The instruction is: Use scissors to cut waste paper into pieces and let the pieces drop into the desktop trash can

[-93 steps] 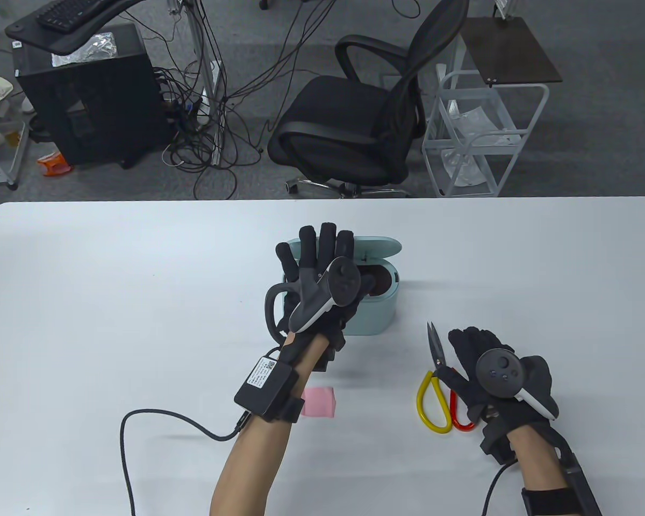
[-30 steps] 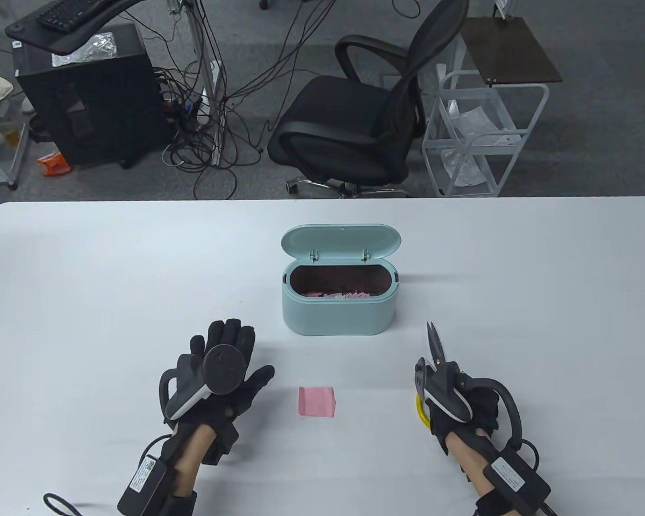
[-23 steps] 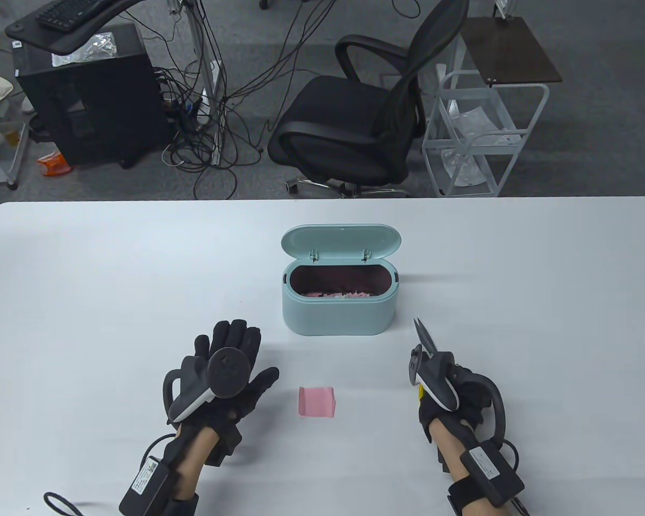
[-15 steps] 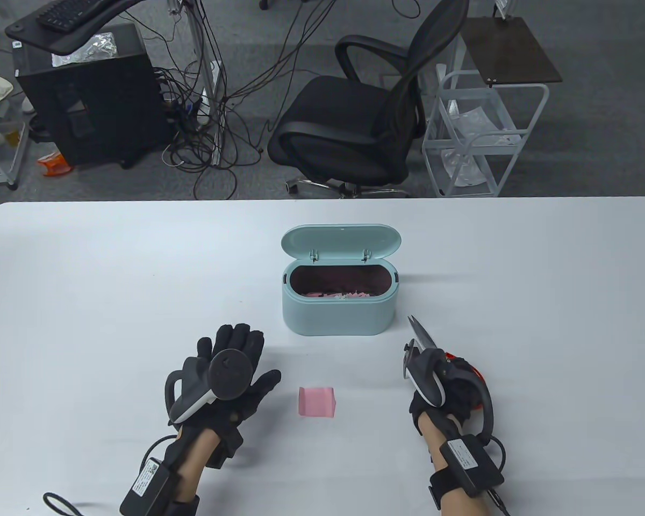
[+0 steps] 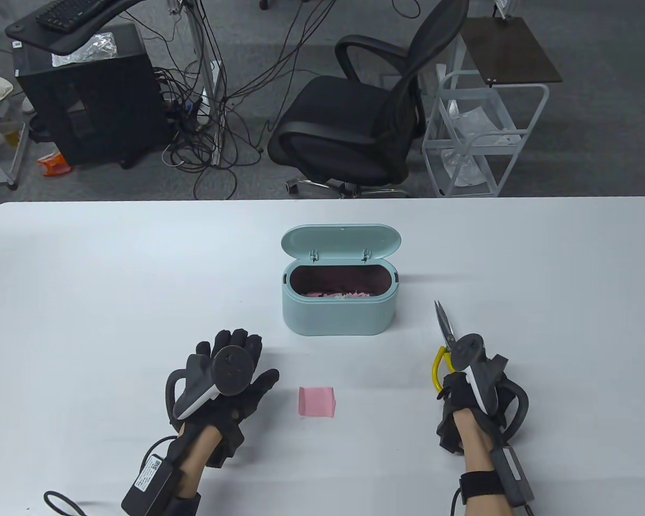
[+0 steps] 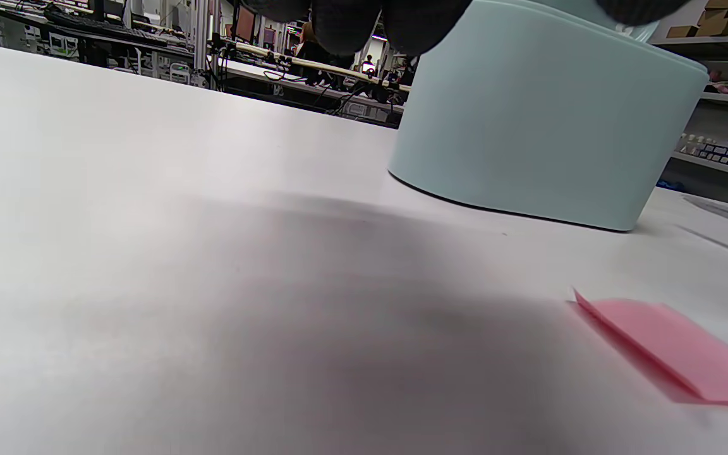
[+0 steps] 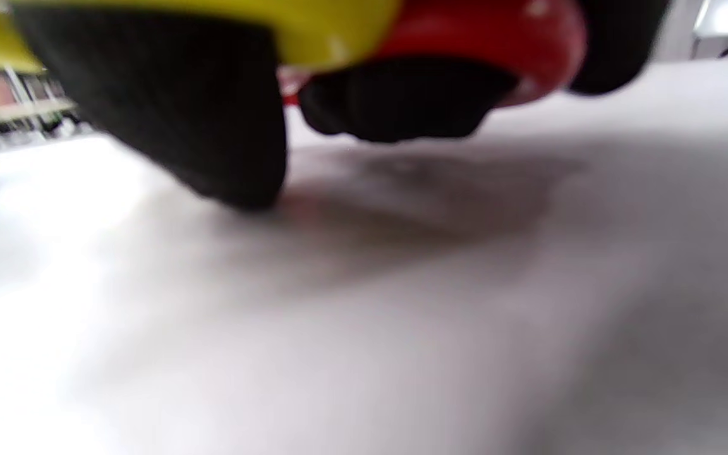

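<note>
A small pink paper (image 5: pixel 317 401) lies on the white table (image 5: pixel 86 301), also low right in the left wrist view as the pink paper (image 6: pixel 673 351). My left hand (image 5: pixel 236 357) lies flat with straight fingers to the paper's left, holding nothing. The pale teal trash can (image 5: pixel 337 312) stands behind the paper with its lid up and pink scraps inside. My right hand (image 5: pixel 454 384) grips the scissors (image 5: pixel 444 325) by the yellow and red handles, blades closed and pointing away, right of the can. The scissor handles (image 7: pixel 351 31) fill the top of the right wrist view.
The trash can's wall (image 6: pixel 547 126) looms close in the left wrist view. Beyond the table's far edge stand a black office chair (image 5: pixel 365 118), a white wire cart (image 5: pixel 484 134) and a black cabinet (image 5: pixel 86 91) with cables.
The left hand left the trash can and came down flat beside the pink paper. The right hand took up the scissors, lifted them off the table and swung the blades forward.
</note>
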